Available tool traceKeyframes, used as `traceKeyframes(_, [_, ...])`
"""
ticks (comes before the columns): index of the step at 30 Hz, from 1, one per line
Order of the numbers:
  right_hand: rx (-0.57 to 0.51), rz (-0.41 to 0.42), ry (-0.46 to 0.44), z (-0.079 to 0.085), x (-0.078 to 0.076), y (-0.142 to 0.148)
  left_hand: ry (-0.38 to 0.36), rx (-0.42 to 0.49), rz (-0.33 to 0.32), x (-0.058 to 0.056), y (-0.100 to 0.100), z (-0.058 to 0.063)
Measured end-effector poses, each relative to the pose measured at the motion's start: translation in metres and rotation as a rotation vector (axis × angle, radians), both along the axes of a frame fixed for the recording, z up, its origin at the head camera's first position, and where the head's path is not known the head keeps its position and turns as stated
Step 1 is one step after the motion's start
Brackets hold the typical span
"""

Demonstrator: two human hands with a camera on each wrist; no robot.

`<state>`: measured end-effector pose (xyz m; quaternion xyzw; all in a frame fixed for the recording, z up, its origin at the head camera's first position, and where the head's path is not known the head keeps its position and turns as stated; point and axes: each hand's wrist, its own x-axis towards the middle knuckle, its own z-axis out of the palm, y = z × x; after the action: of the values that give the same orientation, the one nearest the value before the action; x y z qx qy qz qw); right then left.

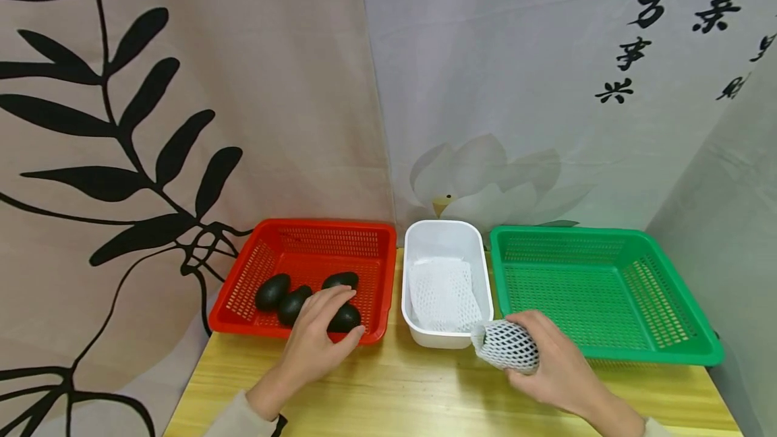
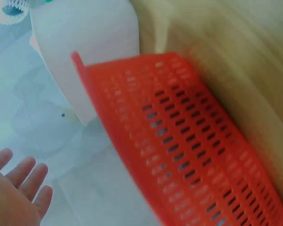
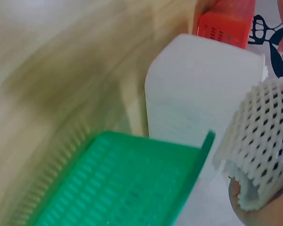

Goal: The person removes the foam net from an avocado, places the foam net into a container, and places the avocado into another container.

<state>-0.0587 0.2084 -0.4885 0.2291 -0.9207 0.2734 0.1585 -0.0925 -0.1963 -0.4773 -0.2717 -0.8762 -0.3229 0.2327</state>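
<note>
Several dark avocados lie in the red basket on the left. My left hand hovers over the basket's front rim with its fingers spread loosely above them, partly hiding some. In the left wrist view, that hand has relaxed, extended fingers. My right hand grips a white foam net sleeve in front of the gap between the white bin and the green basket. Something dark shows through the mesh. The right wrist view has the sleeve with one end gaping.
In the middle stands a white bin with more flat foam nets in it. A green basket sits to the right. All stand on a wooden table against a printed curtain.
</note>
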Motion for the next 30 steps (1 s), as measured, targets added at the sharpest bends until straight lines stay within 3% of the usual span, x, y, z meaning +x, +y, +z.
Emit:
traceKeyframes(10, [-0.006, 0.065, -0.024, -0.016, 0.011, -0.018, 0.065, 0.028, -0.104, 0.012, 0.023, -0.014])
traceKeyframes(18, [0.009, 0.050, -0.093, -0.031, 0.023, -0.032, 0.120, 0.043, -0.194, 0.023, 0.043, -0.027])
traceKeyframes(30, [-0.013, 0.083, -0.184, -0.056, 0.027, -0.045, 0.062, 0.008, -0.240, 0.038, 0.067, -0.049])
